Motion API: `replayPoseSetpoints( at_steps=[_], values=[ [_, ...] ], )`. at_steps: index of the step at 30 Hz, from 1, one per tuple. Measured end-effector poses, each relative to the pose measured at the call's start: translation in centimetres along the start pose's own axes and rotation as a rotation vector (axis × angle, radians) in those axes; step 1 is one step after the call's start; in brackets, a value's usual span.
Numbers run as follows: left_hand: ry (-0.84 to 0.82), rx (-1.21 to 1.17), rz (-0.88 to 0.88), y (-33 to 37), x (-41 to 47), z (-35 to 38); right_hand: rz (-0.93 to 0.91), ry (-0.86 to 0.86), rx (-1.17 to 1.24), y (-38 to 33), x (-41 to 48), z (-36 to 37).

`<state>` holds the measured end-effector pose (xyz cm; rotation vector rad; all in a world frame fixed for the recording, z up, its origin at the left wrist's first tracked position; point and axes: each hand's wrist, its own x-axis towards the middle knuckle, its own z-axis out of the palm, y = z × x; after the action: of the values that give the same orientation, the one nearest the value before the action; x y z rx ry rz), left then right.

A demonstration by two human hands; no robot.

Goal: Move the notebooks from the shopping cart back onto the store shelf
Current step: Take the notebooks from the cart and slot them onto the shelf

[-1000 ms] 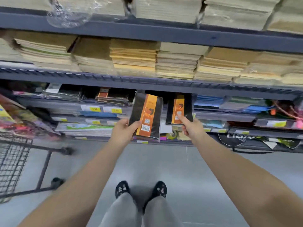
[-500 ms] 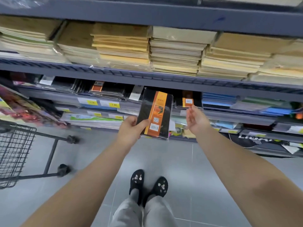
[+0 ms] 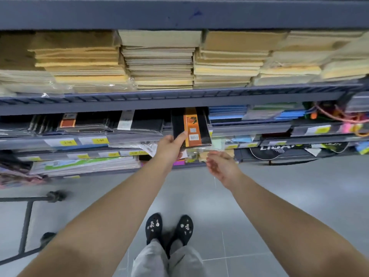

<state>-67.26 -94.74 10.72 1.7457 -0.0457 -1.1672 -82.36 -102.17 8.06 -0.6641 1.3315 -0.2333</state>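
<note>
Left hand (image 3: 169, 145) gripping black-orange notebook (image 3: 190, 127), its top lying inside shelf (image 3: 139, 100) slot among black notebooks (image 3: 139, 122); right hand (image 3: 219, 166) hanging open, empty.

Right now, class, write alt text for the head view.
The left hand slides a black-and-orange notebook onto a store shelf of stationery. The right hand hangs open and empty below it.

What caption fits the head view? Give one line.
Left hand slides a black-and-orange notebook onto the store shelf; right hand empty.
</note>
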Motion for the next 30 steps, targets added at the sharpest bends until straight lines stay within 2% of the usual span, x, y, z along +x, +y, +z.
replayPoseSetpoints(
  at_steps=[6, 9, 12, 15, 20, 22, 26, 28, 30],
  values=[
    [-0.005, -0.139, -0.137, 0.7, 2.5, 2.6, -0.054, -0.086, -0.030, -0.7, 0.3, 0.2],
    [0.031, -0.186, -0.128, -0.3, 2.7, 2.3, -0.009, -0.054, 0.001, -1.9, 1.2, 1.9],
    [0.039, 0.139, 0.045, -2.7, 3.4, 0.9, -0.011, -0.041, 0.047, -3.1, 2.1, 3.6],
    [-0.049, 0.516, 0.144, -4.1, 3.8, 0.0, -0.123, -0.041, 0.147, -3.9, 2.6, 5.0],
    [-0.049, 0.766, 0.176, -3.6, 4.6, -0.2, -0.204, -0.034, 0.249, -5.1, 3.1, 6.1],
    [-0.046, 0.830, 0.190, -4.0, 4.8, -0.4, -0.268, -0.025, 0.145, -4.8, 3.5, 5.9],
    [-0.059, 0.790, 0.237, -5.2, 4.8, -0.3, -0.418, 0.136, -0.237, -2.2, 3.5, 5.0],
    [-0.036, 0.798, 0.353, -6.4, 4.2, -0.3, -0.584, 0.213, -0.417, -0.6, 3.6, 4.4],
    [0.053, 0.817, 0.579, -7.6, 3.3, -0.4, -0.818, 0.338, -0.674, 0.6, 3.9, 3.4]
  ],
)
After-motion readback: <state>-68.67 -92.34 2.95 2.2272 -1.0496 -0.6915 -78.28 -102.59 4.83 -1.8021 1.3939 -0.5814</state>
